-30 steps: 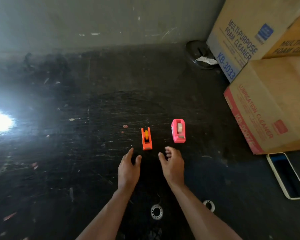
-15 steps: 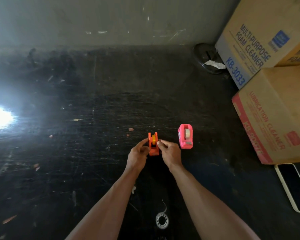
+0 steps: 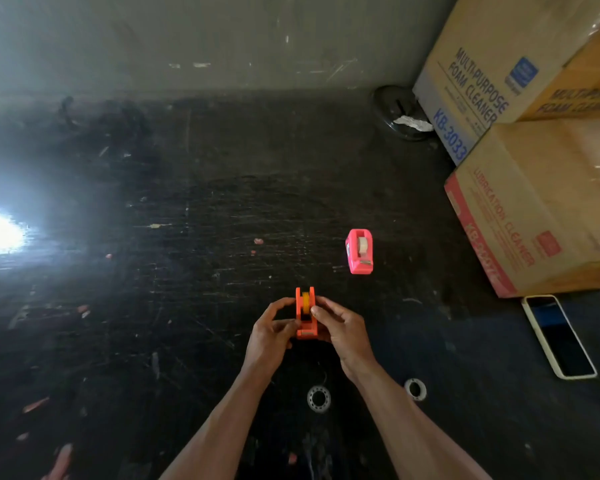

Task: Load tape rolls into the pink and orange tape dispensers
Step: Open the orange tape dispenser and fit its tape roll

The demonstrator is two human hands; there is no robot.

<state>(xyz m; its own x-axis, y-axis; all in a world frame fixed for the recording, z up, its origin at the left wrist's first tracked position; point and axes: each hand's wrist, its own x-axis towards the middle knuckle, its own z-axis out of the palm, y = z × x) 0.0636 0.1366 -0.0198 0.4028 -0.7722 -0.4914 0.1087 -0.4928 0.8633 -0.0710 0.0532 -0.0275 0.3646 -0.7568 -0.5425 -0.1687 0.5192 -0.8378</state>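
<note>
1. The left hand (image 3: 270, 336) grips the orange tape dispenser (image 3: 305, 313) from its left side, thumb and fingers closed against the wall and lower end of the body.
2. The right hand (image 3: 343, 327) closes on the same dispenser from the opposite side, its fingertips (image 3: 315, 310) touching the right wall beside the yellowish roll (image 3: 305, 304) seated between the two walls.
3. The dispenser thus sits between the two hands, its far end sticking out beyond the fingers; whether it is lifted off the dark, scratched tabletop (image 3: 187, 271) or resting on it cannot be told.
4. The pink tape dispenser (image 3: 360, 251) stands on the tabletop beyond the right hand and slightly to its right, apart from it, with a pale roll in its cradle.
5. Two loose tape rolls lie nearer the person than the hands: a clear tape roll (image 3: 318, 398) between the forearms, and a white tape roll (image 3: 415, 389) just right of the right forearm.
6. Well to the right of the right hand lie a phone (image 3: 558, 336) and stacked cardboard boxes (image 3: 541, 202).
</note>
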